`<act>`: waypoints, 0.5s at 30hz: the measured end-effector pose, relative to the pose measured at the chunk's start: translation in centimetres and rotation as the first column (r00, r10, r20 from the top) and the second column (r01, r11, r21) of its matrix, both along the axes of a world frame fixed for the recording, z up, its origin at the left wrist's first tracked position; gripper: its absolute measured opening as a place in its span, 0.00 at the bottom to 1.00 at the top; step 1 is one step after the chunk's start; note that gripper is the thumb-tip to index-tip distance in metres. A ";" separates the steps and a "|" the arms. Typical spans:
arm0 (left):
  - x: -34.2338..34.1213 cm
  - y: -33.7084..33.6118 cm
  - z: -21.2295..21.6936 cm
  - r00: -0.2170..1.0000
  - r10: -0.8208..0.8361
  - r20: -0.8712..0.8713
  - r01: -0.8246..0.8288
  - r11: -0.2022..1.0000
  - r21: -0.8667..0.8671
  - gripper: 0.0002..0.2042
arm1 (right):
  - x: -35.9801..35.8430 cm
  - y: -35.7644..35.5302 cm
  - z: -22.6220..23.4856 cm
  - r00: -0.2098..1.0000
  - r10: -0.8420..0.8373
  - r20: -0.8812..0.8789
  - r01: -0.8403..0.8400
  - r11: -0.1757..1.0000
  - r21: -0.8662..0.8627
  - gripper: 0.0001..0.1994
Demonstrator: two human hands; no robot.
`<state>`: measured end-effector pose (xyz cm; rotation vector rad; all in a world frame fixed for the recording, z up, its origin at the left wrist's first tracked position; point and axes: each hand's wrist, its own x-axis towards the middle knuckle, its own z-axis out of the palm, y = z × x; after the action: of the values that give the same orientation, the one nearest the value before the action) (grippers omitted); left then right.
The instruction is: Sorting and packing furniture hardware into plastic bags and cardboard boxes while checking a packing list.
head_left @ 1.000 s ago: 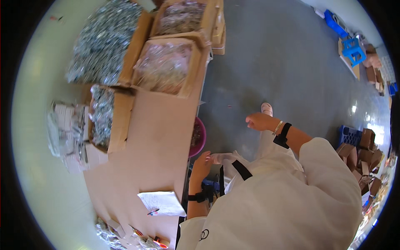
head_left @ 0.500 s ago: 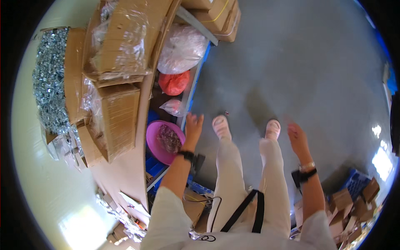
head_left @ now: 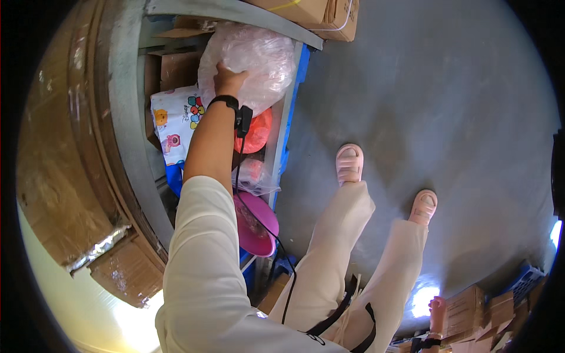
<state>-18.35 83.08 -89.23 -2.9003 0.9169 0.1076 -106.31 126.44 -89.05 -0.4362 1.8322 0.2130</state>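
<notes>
My left hand (head_left: 231, 81) reaches into the shelf and lies against a large, bulging clear plastic bag (head_left: 259, 62). Its thumb and a finger show spread apart; the other fingers are partly hidden. Just below the bag is a red plastic bag (head_left: 256, 132), half covered by my wrist. A white cloth or bag with coloured cartoon prints (head_left: 172, 120) lies left of my forearm. Far from the shelf, at the lower right, hangs my right hand (head_left: 436, 309), small in view, with its fingers curled in and nothing visible in them.
A pink bowl (head_left: 257, 226) and a small clear bag (head_left: 254, 176) sit on the lower shelf. The grey shelf frame (head_left: 126, 100) runs along the left. Cartons (head_left: 332, 20) stand at the shelf's far end; more cardboard boxes (head_left: 465, 312) and a blue crate (head_left: 524, 279) are lower right.
My left hand has moved from beside the pink bowl up and forward to the large clear bag. My right hand has dropped back to the lower right. My body has shifted and the view turned.
</notes>
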 end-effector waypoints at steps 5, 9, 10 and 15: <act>-1.1 3.2 -1.1 0.986 -0.131 0.108 0.139 0.987 -0.075 0.25 | 7.5 -2.3 4.1 0.980 -0.157 0.120 0.140 0.980 0.140 0.10; -9.3 5.9 2.9 0.980 -0.188 0.070 0.200 0.910 -0.363 0.20 | 8.9 -4.9 7.3 0.972 -0.146 0.186 0.134 0.988 0.077 0.10; -11.2 6.6 5.2 0.968 -0.239 0.074 0.248 0.880 -0.405 0.19 | 9.0 -5.9 8.1 0.965 -0.149 0.218 0.140 0.988 0.057 0.10; -20.4 14.3 20.4 0.935 -0.343 0.087 0.333 0.773 -0.540 0.17 | 6.8 -10.8 13.2 0.955 -0.004 0.298 0.068 0.976 -0.205 0.12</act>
<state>-38.74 97.37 -68.78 -3.1491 1.7094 -0.1966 -99.51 115.65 -75.83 -0.5526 1.5705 -0.0743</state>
